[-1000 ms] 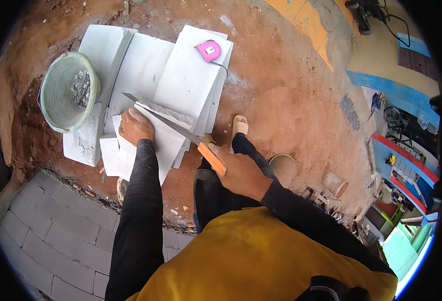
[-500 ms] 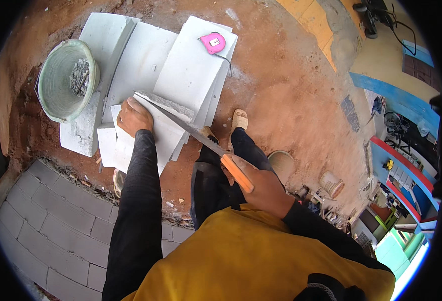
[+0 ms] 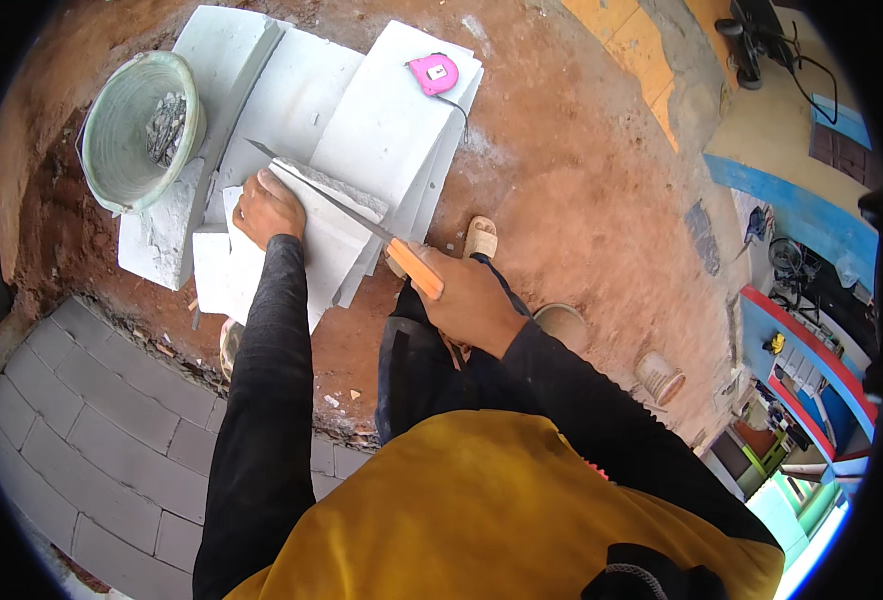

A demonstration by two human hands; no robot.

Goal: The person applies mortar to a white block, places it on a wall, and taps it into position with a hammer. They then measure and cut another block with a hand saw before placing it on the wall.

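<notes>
My right hand (image 3: 473, 300) is wrapped round the orange handle of a handsaw (image 3: 416, 268). Its thin blade slants up and left along the top of a white lightweight block (image 3: 323, 250), and the tip sticks out past the block's far corner. My left hand (image 3: 269, 208) is closed over the left edge of that block, close to the blade. More white blocks (image 3: 291, 85) lie under and beyond it. A pink tape measure (image 3: 432, 74) rests on the far right one, its black strap hanging over the edge.
A pale green bucket (image 3: 121, 135) with grey rubble inside stands on the blocks at left. Grey pavers (image 3: 126, 435) cover the lower left, beside reddish dirt ground (image 3: 581, 200). A round container (image 3: 561, 325) and a small bucket (image 3: 659, 375) are at right.
My right hand has pushed the saw forward, up and left, so the blade's tip now projects beyond the block. My left hand stays on the block.
</notes>
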